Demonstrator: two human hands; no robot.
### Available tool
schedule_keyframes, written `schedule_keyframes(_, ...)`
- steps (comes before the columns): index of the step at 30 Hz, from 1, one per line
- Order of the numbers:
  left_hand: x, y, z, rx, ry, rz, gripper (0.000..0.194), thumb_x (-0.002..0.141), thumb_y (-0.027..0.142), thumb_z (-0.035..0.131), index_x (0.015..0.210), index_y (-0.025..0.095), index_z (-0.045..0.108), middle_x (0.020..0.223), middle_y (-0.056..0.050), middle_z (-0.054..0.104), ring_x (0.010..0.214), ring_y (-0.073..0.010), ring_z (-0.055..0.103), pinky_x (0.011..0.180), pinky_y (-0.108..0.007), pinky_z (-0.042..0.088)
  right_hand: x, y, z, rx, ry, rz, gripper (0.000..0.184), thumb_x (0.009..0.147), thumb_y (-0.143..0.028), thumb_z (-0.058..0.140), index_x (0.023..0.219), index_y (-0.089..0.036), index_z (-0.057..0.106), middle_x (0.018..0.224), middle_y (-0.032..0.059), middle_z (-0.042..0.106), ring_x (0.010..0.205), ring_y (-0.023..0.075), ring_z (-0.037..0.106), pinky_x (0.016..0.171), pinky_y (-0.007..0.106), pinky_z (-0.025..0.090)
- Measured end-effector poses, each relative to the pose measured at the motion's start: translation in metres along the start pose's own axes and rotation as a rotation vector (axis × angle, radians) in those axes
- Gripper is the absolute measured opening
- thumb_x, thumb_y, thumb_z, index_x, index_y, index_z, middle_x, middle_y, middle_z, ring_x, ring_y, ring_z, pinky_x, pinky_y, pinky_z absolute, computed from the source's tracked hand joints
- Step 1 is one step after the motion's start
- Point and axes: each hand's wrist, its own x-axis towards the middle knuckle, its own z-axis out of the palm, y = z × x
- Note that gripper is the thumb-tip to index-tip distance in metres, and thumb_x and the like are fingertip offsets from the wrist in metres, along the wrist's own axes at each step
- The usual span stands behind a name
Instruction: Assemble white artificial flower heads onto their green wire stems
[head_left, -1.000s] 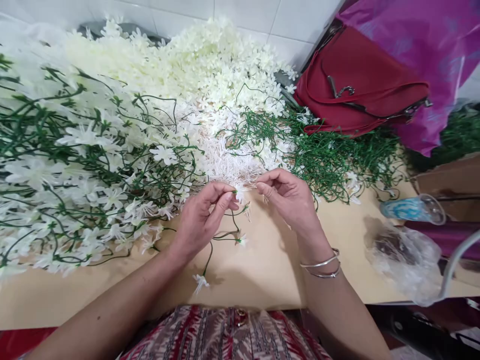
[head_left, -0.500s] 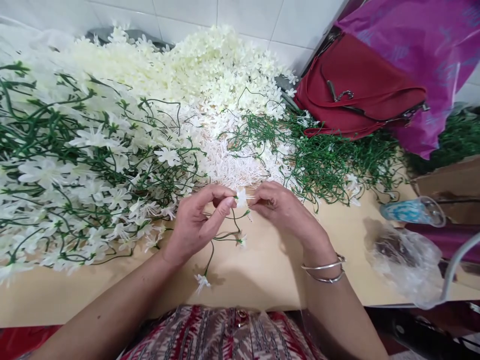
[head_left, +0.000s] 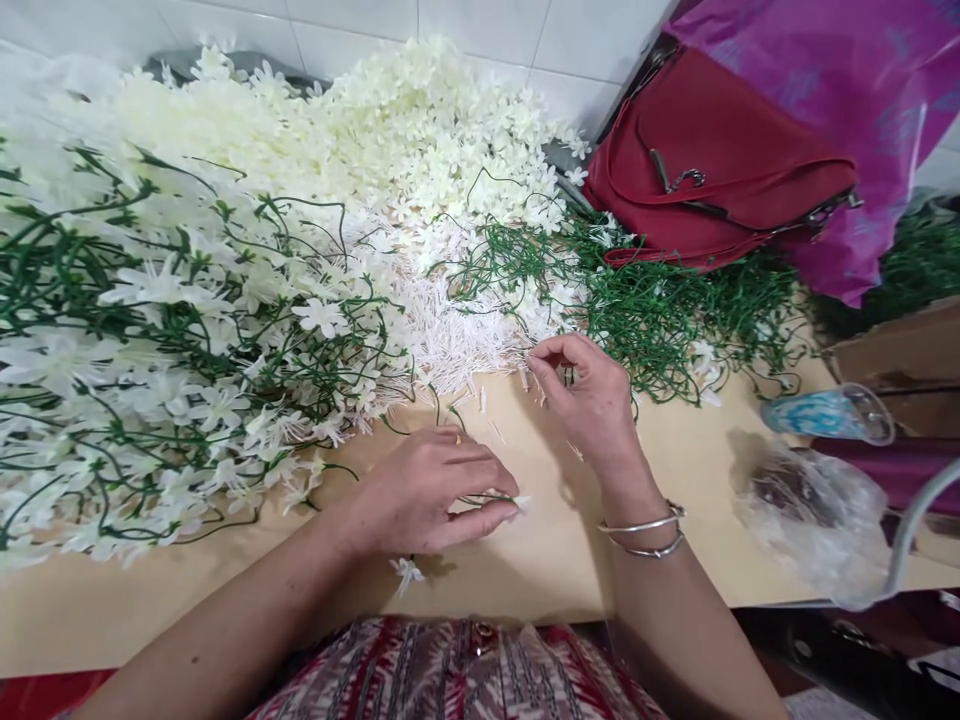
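My left hand (head_left: 442, 490) is closed in a pinch on the green stem of an artificial flower, whose white tip (head_left: 523, 503) pokes out past the thumb and forefinger. More of that spray lies under the hand, and a white blossom (head_left: 407, 573) shows below it on the table. At the near edge of a heap of thin white stamens (head_left: 465, 335), my right hand (head_left: 589, 395) has thumb and forefinger pinched together. Whatever sits between those fingertips is too small to make out. A few loose stamens (head_left: 483, 398) are scattered between the hands.
Finished-looking white flower sprays (head_left: 187, 400) pile up on the left. Cream petals (head_left: 420, 130) are heaped against the tiled wall. Green stems (head_left: 660, 320) lie beneath a red bag (head_left: 735, 170). At right are a plastic cup (head_left: 821, 415) and a clear plastic bag (head_left: 817, 520).
My hands have parted. The left one has come down and nearer with the flower stem, turning palm down; the right one has moved off the flower to the stamen heap's edge.
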Motion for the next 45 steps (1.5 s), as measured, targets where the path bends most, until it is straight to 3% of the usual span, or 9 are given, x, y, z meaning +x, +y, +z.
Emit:
schedule_keyframes(4, 0.001, -0.003, 0.0, -0.024, 0.088, -0.045, 0.006, 0.102, 0.016, 0.065, 0.106, 0.017, 0.07, 0.095, -0.004, 0.081, 0.084, -0.0151, 0.076, 0.082, -0.029, 0.057, 0.0, -0.001, 0.001, 0.003, 0.011, 0.006, 0.013, 0.092, -0.011, 0.065, 0.084, -0.022, 0.066, 0.082, 0.0005, 0.067, 0.074, 0.0173, 0.062, 0.074, 0.031, 0.048)
schedule_keyframes(13, -0.001, -0.017, 0.0, 0.257, 0.51, -0.238, 0.015, 0.1, 0.008, 0.064, 0.112, 0.016, 0.069, 0.101, -0.005, 0.078, 0.091, -0.0117, 0.073, 0.085, -0.023, 0.056, 0.0, -0.001, 0.001, 0.007, 0.02, -0.006, 0.014, 0.092, -0.012, 0.066, 0.083, -0.022, 0.065, 0.082, 0.0004, 0.067, 0.073, 0.0171, 0.06, 0.073, 0.031, 0.047)
schedule_keyframes(17, -0.001, -0.017, -0.003, 0.272, 0.425, -0.171, 0.014, 0.101, 0.009, 0.064, 0.111, 0.017, 0.068, 0.099, -0.004, 0.078, 0.092, -0.0121, 0.072, 0.086, -0.023, 0.057, 0.0, -0.002, 0.001, 0.02, 0.0, -0.01, 0.014, 0.092, -0.012, 0.065, 0.083, -0.022, 0.065, 0.081, 0.0003, 0.066, 0.074, 0.0178, 0.06, 0.074, 0.032, 0.047)
schedule_keyframes(22, -0.002, -0.01, -0.013, 0.159, 0.091, -0.142, 0.007, 0.102, 0.021, 0.068, 0.109, 0.019, 0.069, 0.102, -0.004, 0.077, 0.094, -0.0147, 0.073, 0.083, -0.025, 0.055, 0.001, -0.003, 0.001, 0.028, -0.028, -0.005, 0.015, 0.092, -0.012, 0.064, 0.082, -0.022, 0.064, 0.079, -0.0001, 0.064, 0.073, 0.0179, 0.059, 0.073, 0.032, 0.046)
schedule_keyframes(25, -0.002, -0.006, -0.02, 0.222, -0.104, -0.164, 0.021, 0.098, 0.038, 0.075, 0.108, 0.02, 0.071, 0.101, -0.004, 0.077, 0.09, -0.0195, 0.072, 0.081, -0.031, 0.052, 0.001, -0.002, 0.001, 0.023, -0.033, -0.006, 0.015, 0.092, -0.012, 0.064, 0.082, -0.022, 0.064, 0.079, 0.0001, 0.063, 0.073, 0.0179, 0.059, 0.073, 0.032, 0.045)
schedule_keyframes(29, -0.001, -0.003, -0.019, 0.357, -0.221, -0.121, 0.017, 0.1, 0.037, 0.071, 0.102, 0.02, 0.072, 0.095, -0.003, 0.075, 0.086, -0.0222, 0.07, 0.083, -0.038, 0.047, 0.0, -0.004, 0.0, 0.007, -0.04, -0.016, 0.014, 0.093, -0.013, 0.064, 0.082, -0.022, 0.063, 0.08, 0.0005, 0.064, 0.074, 0.0179, 0.059, 0.074, 0.032, 0.045)
schedule_keyframes(32, 0.0, -0.002, -0.013, 0.281, -0.18, -0.141, 0.01, 0.102, 0.027, 0.067, 0.096, 0.021, 0.072, 0.09, 0.0, 0.075, 0.083, -0.0188, 0.07, 0.084, -0.036, 0.047, 0.0, -0.005, -0.001, 0.007, -0.042, -0.025, 0.014, 0.093, -0.013, 0.063, 0.082, -0.022, 0.063, 0.08, 0.0006, 0.064, 0.074, 0.0182, 0.059, 0.074, 0.033, 0.045)
schedule_keyframes(40, 0.004, 0.001, -0.009, -0.275, 0.143, -0.363, 0.008, 0.094, 0.028, 0.078, 0.096, 0.02, 0.076, 0.084, -0.002, 0.078, 0.07, -0.0134, 0.071, 0.063, -0.024, 0.057, 0.001, -0.003, 0.0, -0.014, -0.037, -0.012, 0.013, 0.092, -0.016, 0.062, 0.081, -0.023, 0.062, 0.079, 0.001, 0.066, 0.074, 0.0191, 0.06, 0.073, 0.034, 0.046)
schedule_keyframes(45, 0.001, -0.001, -0.001, -0.31, 0.133, -0.34, 0.008, 0.096, 0.028, 0.077, 0.096, 0.02, 0.076, 0.083, -0.002, 0.077, 0.068, -0.0123, 0.069, 0.062, -0.023, 0.056, 0.001, -0.003, 0.0, -0.014, -0.036, -0.007, 0.013, 0.092, -0.015, 0.063, 0.081, -0.023, 0.063, 0.08, 0.0007, 0.066, 0.073, 0.0189, 0.06, 0.074, 0.034, 0.045)
